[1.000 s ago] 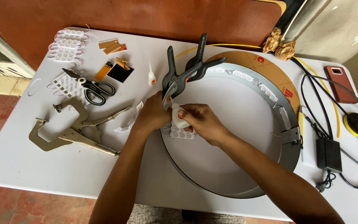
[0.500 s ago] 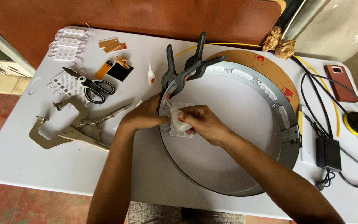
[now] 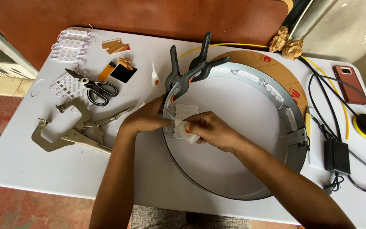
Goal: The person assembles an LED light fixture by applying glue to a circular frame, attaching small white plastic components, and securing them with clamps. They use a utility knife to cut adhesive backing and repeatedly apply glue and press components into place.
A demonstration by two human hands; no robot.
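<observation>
A large round metal ring (image 3: 295, 149) lies on the white table (image 3: 30, 169). Two black spring clamps (image 3: 188, 70) grip its far-left rim. My left hand (image 3: 145, 118) rests on the ring's left edge, fingers pressing there. My right hand (image 3: 210, 129) holds a small white glue bottle (image 3: 187, 130) with its tip toward a white strip of small light modules (image 3: 184, 111) just inside the rim. More white modules (image 3: 272, 90) line the ring's inner wall at the upper right.
Left of the ring lie locking C-clamp pliers (image 3: 70, 131), black scissors (image 3: 96, 88), strings of white modules (image 3: 69, 44), a lighter (image 3: 106, 71) and a small glue tube (image 3: 154, 77). At right sit a phone (image 3: 349, 84), black cables and a power adapter (image 3: 336, 157).
My left hand has shifted up along the ring's left edge toward the clamps. The right hand has tipped the glue bottle into view beside the module strip.
</observation>
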